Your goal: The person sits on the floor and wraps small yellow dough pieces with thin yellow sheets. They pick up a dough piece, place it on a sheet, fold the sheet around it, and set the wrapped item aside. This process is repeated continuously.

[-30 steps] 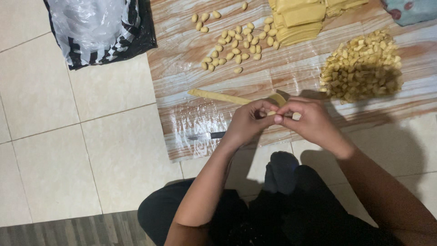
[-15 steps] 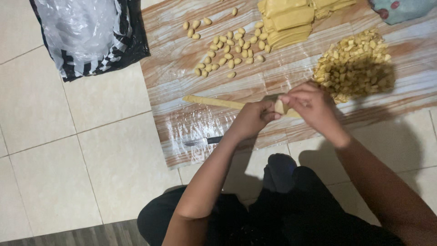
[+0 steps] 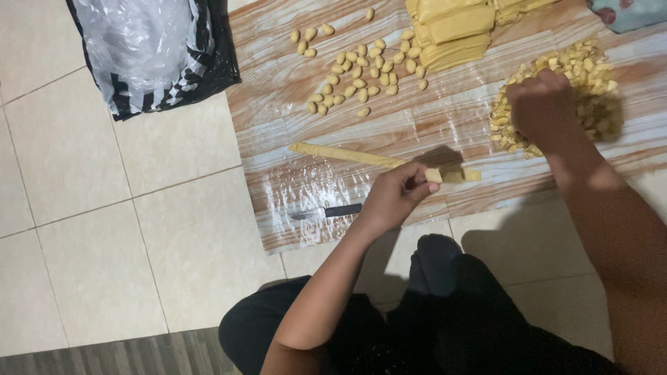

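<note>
Two hands — left pinching one dough piece.

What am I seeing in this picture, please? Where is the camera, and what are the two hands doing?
The camera is worn on a person's head and looks down at their own bare hands; there is no machine. The person sits on a tiled floor before a plastic-covered board. The left hand pinches a small dough piece at the end of a long dough strip. The right hand rests on a heap of cut pieces. Nearby lie shaped pieces, stacked dough sheets, a knife and a plastic bag.
</note>
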